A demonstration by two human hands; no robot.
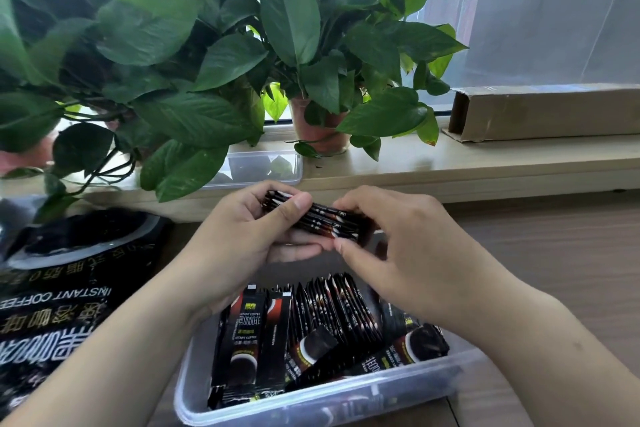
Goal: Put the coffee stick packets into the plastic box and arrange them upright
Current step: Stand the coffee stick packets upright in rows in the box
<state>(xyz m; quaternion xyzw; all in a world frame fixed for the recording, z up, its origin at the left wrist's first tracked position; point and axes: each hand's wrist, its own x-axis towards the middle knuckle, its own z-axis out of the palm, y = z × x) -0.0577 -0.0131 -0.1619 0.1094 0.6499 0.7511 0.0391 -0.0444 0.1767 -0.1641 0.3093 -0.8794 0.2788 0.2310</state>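
Both hands grip one small stack of coffee stick packets (320, 220) above the plastic box (311, 406): the left hand (242, 239) pinches one end between thumb and fingers, and the right hand (391, 236) closes on the other, likely squaring the edges so they drop in together. In the box, packets stand at the middle and others lie flat. Free room looks tight. The instant-coffee bag (59, 305) lies on the tabletop (554, 253), left.

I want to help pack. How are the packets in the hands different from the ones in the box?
The held bundle lies sideways, in the air above the plastic box, gripped by left hand and right hand. The boxed packets sit inside, some upright, some fallen flat. Both are black coffee sticks.
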